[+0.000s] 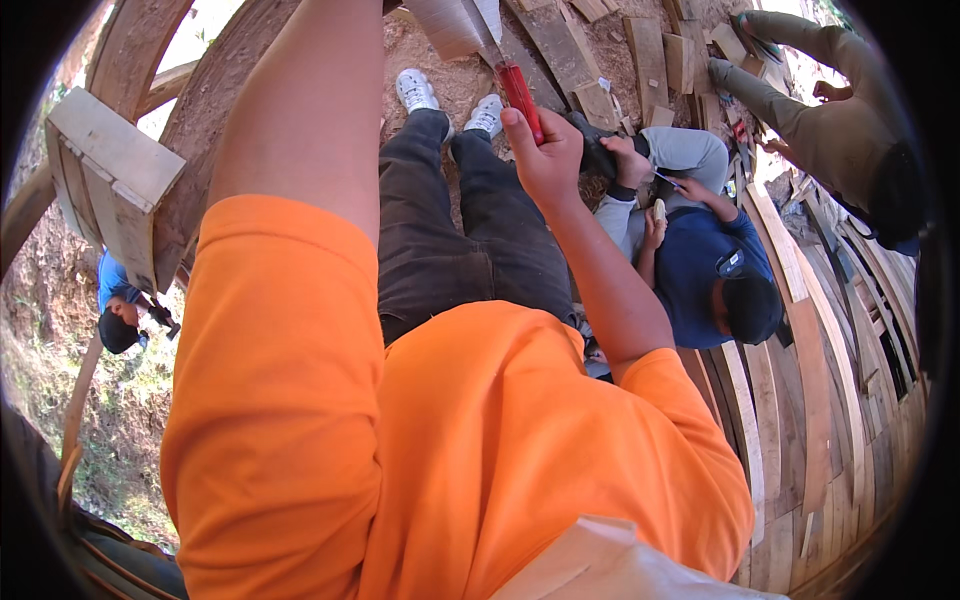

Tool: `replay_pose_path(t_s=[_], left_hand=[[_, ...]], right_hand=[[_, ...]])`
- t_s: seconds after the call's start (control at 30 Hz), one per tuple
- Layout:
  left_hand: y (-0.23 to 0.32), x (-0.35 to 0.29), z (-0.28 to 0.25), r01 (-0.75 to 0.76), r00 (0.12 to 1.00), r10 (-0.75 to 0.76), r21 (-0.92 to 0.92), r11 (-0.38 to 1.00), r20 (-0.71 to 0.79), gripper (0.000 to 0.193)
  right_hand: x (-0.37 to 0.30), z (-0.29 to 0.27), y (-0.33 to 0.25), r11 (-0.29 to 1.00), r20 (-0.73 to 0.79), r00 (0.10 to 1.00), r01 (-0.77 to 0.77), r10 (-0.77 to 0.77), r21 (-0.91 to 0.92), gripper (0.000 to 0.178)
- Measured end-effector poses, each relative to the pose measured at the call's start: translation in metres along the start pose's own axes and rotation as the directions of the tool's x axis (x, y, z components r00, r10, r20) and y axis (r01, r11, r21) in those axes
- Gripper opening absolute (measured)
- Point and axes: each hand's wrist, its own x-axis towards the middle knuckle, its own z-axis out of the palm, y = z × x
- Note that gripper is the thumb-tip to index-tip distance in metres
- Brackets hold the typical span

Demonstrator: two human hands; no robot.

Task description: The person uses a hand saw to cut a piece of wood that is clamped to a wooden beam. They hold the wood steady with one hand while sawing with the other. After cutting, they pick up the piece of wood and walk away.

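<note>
In the head view, the right hand (550, 165) curls tightly around a red-handled metal tool (519, 103) beside a pale flat piece (445, 28) at the top. The left hand is out of frame, its fingers impossible to judge. A steady wrist should help control. Brown, wood-littered ground (463, 80) lies ahead; long timber planks (812, 380) spread right, beside a navy-shirted co-worker (700, 265).

Right grip (550, 160) at 1 o'clock, wrapped around a red-handled tool (520, 100), far end pointing toward 12. Left arm (300, 120) exits at 11, hand out of frame. Co-worker in blue (705, 260) sits at 3, pale piece (659, 215) in hand. Person (840, 110) at 2, planks (818, 400) at 4, wooden block (115, 150) at 10.
</note>
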Motion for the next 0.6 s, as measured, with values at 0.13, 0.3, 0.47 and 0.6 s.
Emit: replay_pose_path(t_s=[0.13, 0.3, 0.47, 0.6], left_hand=[[0.014, -0.006, -0.016, 0.041, 0.999, -0.042, 0.05, 0.998, 0.029, 0.061], [0.004, 0.0, -0.01, 0.028, 0.999, -0.028, -0.005, 1.0, 0.025, 0.061], [0.004, 0.001, -0.002, -0.001, 1.0, 0.001, -0.008, 1.0, -0.027, 0.062], [0.001, 0.001, -0.001, -0.012, 1.0, 0.012, -0.034, 0.999, 0.003, 0.062]], right_hand=[[0.001, 0.001, 0.003, 1.0, 0.009, 1.0, 0.006, -0.006, -0.014, 0.049], [0.0, 0.004, 0.003, 1.0, 0.019, 1.0, 0.002, -0.001, -0.007, 0.047], [-0.005, -0.003, 0.005, 0.998, 0.03, 0.999, -0.027, 0.029, -0.063, 0.043], [-0.055, -0.042, 0.041, 0.978, 0.092, 0.989, -0.095, 0.113, -0.186, 0.04]])
